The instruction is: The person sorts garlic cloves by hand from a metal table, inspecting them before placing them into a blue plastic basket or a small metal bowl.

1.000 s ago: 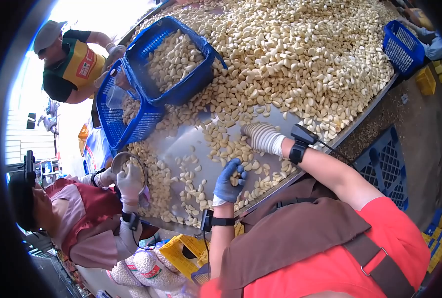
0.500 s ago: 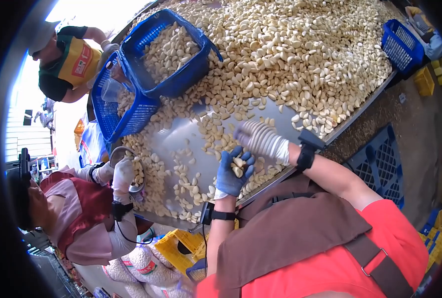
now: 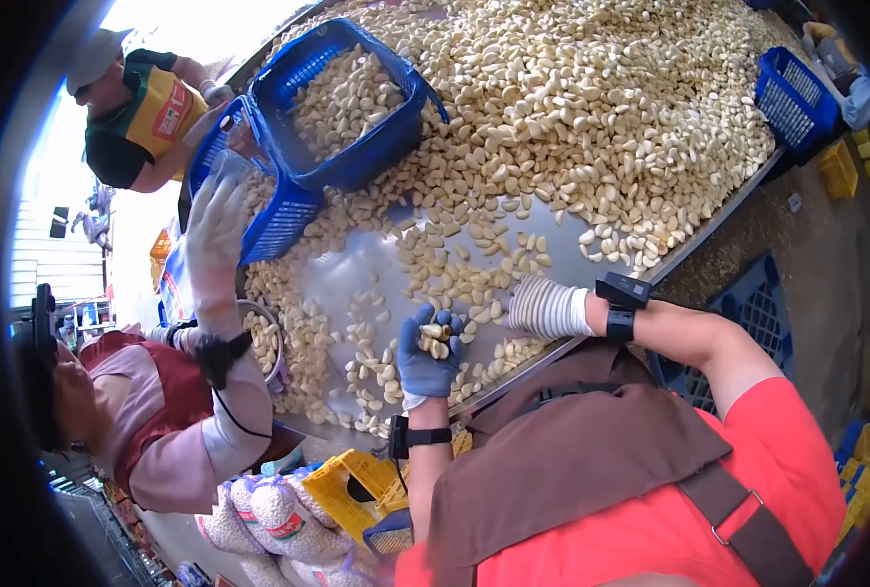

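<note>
My left hand [image 3: 430,360], in a blue-grey glove, is turned palm up with its fingers curled round several peeled garlic cloves [image 3: 437,342]. To its right, my right hand [image 3: 547,308], in a white ribbed glove, is low over the metal table [image 3: 356,256], by its near edge. Its fingertips point down and away from me, so I cannot see whether they grip anything. Loose garlic cloves [image 3: 449,259] are scattered just beyond both hands, and a large heap of cloves [image 3: 591,108] covers the far part of the table.
Blue baskets [image 3: 356,176] with cloves stand at the table's left. Another blue basket [image 3: 795,103] is at the far right. A co-worker in a maroon apron [image 3: 185,401] reaches towards the baskets; another person [image 3: 151,108] stands behind. Bags of garlic [image 3: 276,514] and a yellow crate [image 3: 352,489] are lower left.
My left hand has shifted left and slightly down with the cloves. My right hand has come down and right, towards the near edge. The co-worker's arm has risen towards the blue basket.
</note>
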A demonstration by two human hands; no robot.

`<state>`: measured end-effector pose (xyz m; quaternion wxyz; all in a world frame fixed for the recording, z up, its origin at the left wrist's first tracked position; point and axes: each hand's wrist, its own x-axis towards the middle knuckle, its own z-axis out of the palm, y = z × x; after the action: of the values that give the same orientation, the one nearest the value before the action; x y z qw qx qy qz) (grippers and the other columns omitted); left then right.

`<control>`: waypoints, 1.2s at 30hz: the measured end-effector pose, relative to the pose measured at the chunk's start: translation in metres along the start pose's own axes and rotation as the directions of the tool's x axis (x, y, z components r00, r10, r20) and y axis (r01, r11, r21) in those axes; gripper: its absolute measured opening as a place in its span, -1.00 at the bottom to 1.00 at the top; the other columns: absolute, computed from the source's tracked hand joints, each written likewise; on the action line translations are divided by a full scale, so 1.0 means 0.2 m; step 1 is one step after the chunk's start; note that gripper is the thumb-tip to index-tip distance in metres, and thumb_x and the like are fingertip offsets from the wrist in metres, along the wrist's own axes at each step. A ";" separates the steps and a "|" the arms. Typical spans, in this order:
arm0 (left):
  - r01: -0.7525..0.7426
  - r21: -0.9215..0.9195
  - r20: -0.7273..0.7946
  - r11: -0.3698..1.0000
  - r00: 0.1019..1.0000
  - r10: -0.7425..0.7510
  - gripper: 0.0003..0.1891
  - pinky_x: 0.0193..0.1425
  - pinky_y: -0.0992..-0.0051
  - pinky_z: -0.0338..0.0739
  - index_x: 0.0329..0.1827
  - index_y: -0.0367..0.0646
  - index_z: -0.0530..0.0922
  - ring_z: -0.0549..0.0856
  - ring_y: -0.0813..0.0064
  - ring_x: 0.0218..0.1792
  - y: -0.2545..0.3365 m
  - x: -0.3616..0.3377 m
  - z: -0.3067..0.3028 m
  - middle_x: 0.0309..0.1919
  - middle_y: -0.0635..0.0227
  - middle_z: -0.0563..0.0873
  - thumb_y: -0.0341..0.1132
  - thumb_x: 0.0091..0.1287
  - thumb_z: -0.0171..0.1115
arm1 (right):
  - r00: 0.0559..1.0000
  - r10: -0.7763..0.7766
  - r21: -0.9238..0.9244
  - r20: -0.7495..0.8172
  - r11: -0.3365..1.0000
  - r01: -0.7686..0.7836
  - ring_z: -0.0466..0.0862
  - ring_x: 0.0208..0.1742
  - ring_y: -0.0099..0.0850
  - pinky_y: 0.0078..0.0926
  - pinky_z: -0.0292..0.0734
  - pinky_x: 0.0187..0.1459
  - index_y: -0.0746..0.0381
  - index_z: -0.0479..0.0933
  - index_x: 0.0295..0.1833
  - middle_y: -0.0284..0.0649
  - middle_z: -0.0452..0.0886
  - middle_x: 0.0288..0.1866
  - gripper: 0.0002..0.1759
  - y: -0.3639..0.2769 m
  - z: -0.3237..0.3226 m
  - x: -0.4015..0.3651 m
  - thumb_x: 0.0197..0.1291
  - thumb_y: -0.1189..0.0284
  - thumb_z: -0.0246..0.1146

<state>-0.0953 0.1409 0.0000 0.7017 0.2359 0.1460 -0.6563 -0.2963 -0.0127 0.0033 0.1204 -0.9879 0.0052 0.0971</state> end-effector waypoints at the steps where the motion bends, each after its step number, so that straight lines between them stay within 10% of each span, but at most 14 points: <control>1: -0.004 0.005 0.002 1.000 1.000 0.004 -0.66 -0.27 0.29 0.72 0.11 -0.12 0.57 0.62 0.07 0.08 0.02 0.01 -0.09 -0.06 0.18 0.66 -0.10 0.42 0.17 | 1.000 0.014 0.010 0.015 1.000 -0.015 0.71 -0.18 -0.19 -0.18 0.56 -0.22 0.12 0.66 -0.11 -0.15 0.69 -0.29 -0.73 -0.01 0.00 0.01 0.02 0.37 0.27; 6: 0.087 0.099 -0.059 0.991 0.995 -0.081 -0.69 -0.14 0.26 0.70 0.13 -0.10 0.56 0.68 0.13 0.00 -0.03 0.01 -0.14 -0.05 0.20 0.68 -0.16 0.44 0.17 | 0.952 0.291 0.404 0.095 0.863 -0.304 0.68 -0.20 -0.03 -0.13 0.58 -0.14 0.22 0.63 -0.11 -0.02 0.68 -0.24 -0.71 0.01 -0.17 0.08 0.08 0.33 0.24; 10: 0.098 0.081 -0.092 0.992 0.992 -0.091 -0.58 -0.19 0.32 0.68 0.16 -0.08 0.55 0.67 0.14 0.00 -0.10 -0.01 -0.07 -0.02 0.20 0.68 0.01 0.42 0.16 | 0.937 0.303 0.729 -0.173 0.679 -0.084 0.67 -0.14 -0.11 -0.18 0.57 -0.09 0.15 0.63 -0.04 -0.08 0.66 -0.21 -0.70 -0.06 -0.33 0.18 0.14 0.26 0.27; 16: 0.119 -0.022 0.027 0.993 0.993 -0.119 -0.59 -0.29 0.40 0.67 0.12 -0.13 0.55 0.64 0.15 -0.03 -0.03 0.02 -0.05 -0.05 0.18 0.63 0.00 0.43 0.10 | 0.876 0.382 0.158 -0.294 0.924 -0.349 0.67 -0.05 -0.11 -0.17 0.58 -0.04 0.13 0.61 0.02 -0.09 0.65 -0.09 -0.70 0.21 -0.22 0.48 0.15 0.43 0.20; 20: 0.041 -0.054 0.002 0.998 0.999 -0.041 -0.61 -0.27 0.38 0.67 0.02 -0.12 0.55 0.64 0.15 -0.07 0.12 0.16 0.18 -0.10 0.19 0.62 0.02 0.42 0.11 | 0.927 0.361 0.134 -0.106 0.928 -0.346 0.69 -0.01 -0.10 -0.15 0.58 -0.01 0.18 0.58 0.09 -0.10 0.64 0.04 -0.67 0.15 -0.17 0.60 0.21 0.46 0.16; 21: 0.052 -0.034 0.468 0.998 0.883 -0.030 -0.59 -0.23 0.37 0.67 0.05 -0.13 0.52 0.60 0.14 0.02 0.24 0.30 0.20 -0.03 0.19 0.60 0.04 0.42 0.09 | 0.925 0.365 0.129 -0.103 0.927 -0.351 0.69 -0.01 -0.10 -0.15 0.58 -0.01 0.18 0.58 0.09 -0.10 0.64 0.04 -0.67 0.14 -0.18 0.60 0.21 0.46 0.16; 23: -0.284 0.027 0.116 0.958 0.953 0.279 -0.58 0.10 0.18 0.58 0.11 -0.16 0.46 0.51 0.22 0.16 0.31 0.22 0.87 0.08 0.19 0.56 0.02 0.46 0.07 | 0.921 0.381 0.121 -0.078 0.921 -0.370 0.70 -0.01 -0.13 -0.15 0.59 -0.05 0.17 0.58 0.09 -0.09 0.63 0.08 -0.67 0.12 -0.21 0.57 0.20 0.46 0.17; 26: -0.474 0.184 0.574 0.861 0.763 0.297 -0.53 0.37 0.01 0.28 0.06 -0.12 0.47 0.53 0.18 0.14 0.58 0.38 1.12 0.02 0.19 0.60 0.12 0.50 -0.10 | 0.920 0.382 0.103 -0.082 0.922 -0.374 0.71 -0.02 -0.17 -0.17 0.61 -0.07 0.16 0.61 0.06 -0.09 0.62 0.12 -0.69 0.09 -0.17 0.53 0.20 0.45 0.19; 27: -0.585 0.279 0.283 0.761 0.808 0.517 -0.69 0.23 0.18 0.39 -0.09 -0.08 0.49 0.59 0.34 0.02 0.54 0.39 1.25 -0.08 0.32 0.63 -0.01 0.49 0.02 | 0.923 0.386 0.080 -0.003 0.920 -0.384 0.71 -0.01 -0.19 -0.18 0.62 -0.07 0.15 0.63 0.05 -0.09 0.62 0.13 -0.70 0.08 -0.19 0.51 0.20 0.44 0.20; 29: -0.714 0.380 0.196 0.588 0.683 0.703 -0.78 0.03 0.35 0.48 -0.08 -0.08 0.53 0.62 0.46 -0.17 0.59 0.65 1.12 -0.21 0.39 0.65 -0.13 0.46 0.09 | 0.902 0.432 0.080 -0.013 0.899 -0.430 0.71 -0.02 -0.17 -0.27 0.63 -0.07 0.15 0.68 -0.04 -0.08 0.65 0.08 -0.75 0.05 -0.16 0.46 0.18 0.46 0.22; 31: -0.638 0.617 0.267 0.460 0.720 0.640 -0.82 -0.30 0.47 0.51 -0.18 -0.13 0.62 0.56 0.53 -0.42 0.28 0.68 1.12 -0.44 0.41 0.63 -0.21 0.40 0.19 | 0.878 0.477 0.300 0.042 0.832 -0.466 0.70 -0.03 -0.10 -0.25 0.62 -0.06 0.18 0.68 -0.07 -0.03 0.67 0.01 -0.76 0.05 -0.15 0.39 0.13 0.48 0.24; 32: -0.653 0.733 0.570 0.190 0.742 0.353 -0.77 -0.24 0.45 0.55 -0.13 -0.15 0.64 0.62 0.55 -0.31 0.23 0.75 1.02 -0.31 0.38 0.67 -0.18 0.35 0.25 | 0.872 0.487 0.311 0.042 0.823 -0.475 0.70 -0.03 -0.10 -0.25 0.62 -0.06 0.18 0.68 -0.07 -0.03 0.67 0.01 -0.76 0.06 -0.13 0.33 0.13 0.48 0.24; 33: -0.535 0.785 0.455 0.312 0.840 0.295 -0.70 -0.06 0.37 0.60 -0.01 -0.14 0.66 0.69 0.38 -0.13 0.07 0.79 0.97 -0.13 0.31 0.71 -0.16 0.31 0.29 | 0.892 0.450 0.434 0.053 0.794 -0.426 0.70 -0.05 -0.06 -0.23 0.61 -0.04 0.21 0.67 -0.07 0.02 0.67 -0.04 -0.74 0.06 -0.11 0.27 0.09 0.49 0.25; 36: -0.312 0.618 0.516 -0.722 0.854 0.072 -0.46 0.41 0.08 0.21 0.31 0.09 0.49 0.40 0.12 0.36 -0.16 0.99 0.72 0.37 0.17 0.43 0.02 0.28 0.24 | 0.864 0.486 0.497 0.132 0.721 -0.482 0.68 -0.13 0.03 -0.19 0.60 -0.05 0.28 0.64 -0.08 0.11 0.66 -0.16 -0.69 0.15 -0.25 0.17 -0.01 0.49 0.25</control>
<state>-0.1236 -0.1034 0.0147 0.2290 0.7052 -0.6396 -0.2027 -0.2541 -0.0536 0.0368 0.3501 -0.8834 0.2889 0.1161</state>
